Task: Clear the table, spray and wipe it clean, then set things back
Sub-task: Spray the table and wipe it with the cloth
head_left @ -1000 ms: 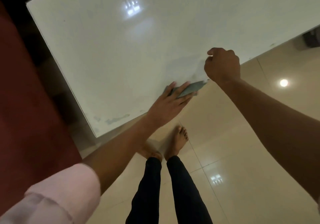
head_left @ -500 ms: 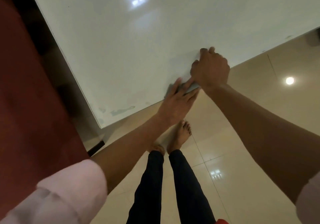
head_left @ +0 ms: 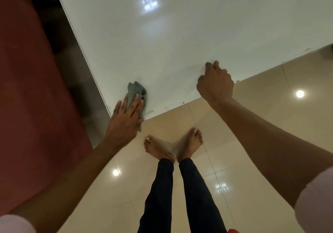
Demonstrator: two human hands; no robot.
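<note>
You are standing barefoot on the tiled floor (head_left: 252, 124), both arms reaching forward to the near edge of the white table (head_left: 180, 34). You are wiping: your left hand (head_left: 124, 121) is pressing a grey-green cloth (head_left: 137, 92) flat at the table's near left corner, fingers (head_left: 134, 103) spread narrow and laid over the cloth rather than closed round it, part of the cloth trailing off the edge below your palm. Your right hand (head_left: 215, 83) is resting well apart on the same edge, curled loosely with its knuckles up; whether it is holding anything you cannot tell from here, though nothing shows in it.

The top is lying bare, so clearing looks done and the wipe step is in hand. Small specks are still showing along the near edge between your hands and further right, and a faint smear near the corner. The next move is calling for a firm pass along that edge, keeping the cloth flat so it is not slipping off the corner.

Half a second back, your two hands were together at mid-edge with the cloth between them; now the cloth is sitting at the left corner and the hands are apart. A red sofa (head_left: 27, 88) is flanking the table on the left.
</note>
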